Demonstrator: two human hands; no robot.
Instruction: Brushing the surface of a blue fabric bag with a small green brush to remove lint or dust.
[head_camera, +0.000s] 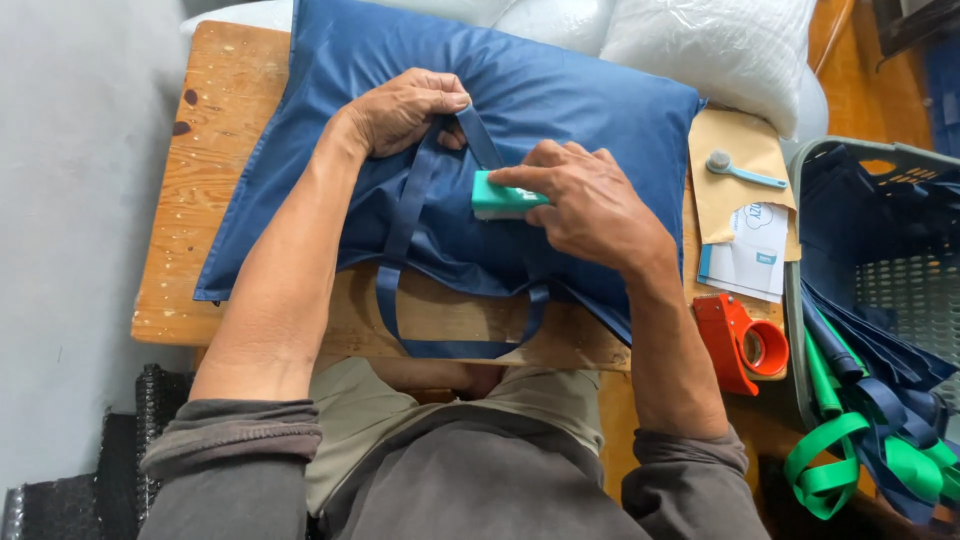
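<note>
Our hands on the blue bag (560, 120) at frame centre

Our right hand (590, 205) grips a teal block (500, 197) lying lengthwise left-to-right; our left hand (405, 108) pinches the strap (478, 135)

Blue fabric bag (560, 110), stuffed full and lying flat on the wooden worktop (215, 150), its near edge overhanging. One blue strap (400, 235) forms a loop past the worktop edge; its upper end is lifted off the fabric. Small teal block (500, 198) rests on the bag's centre.
</note>
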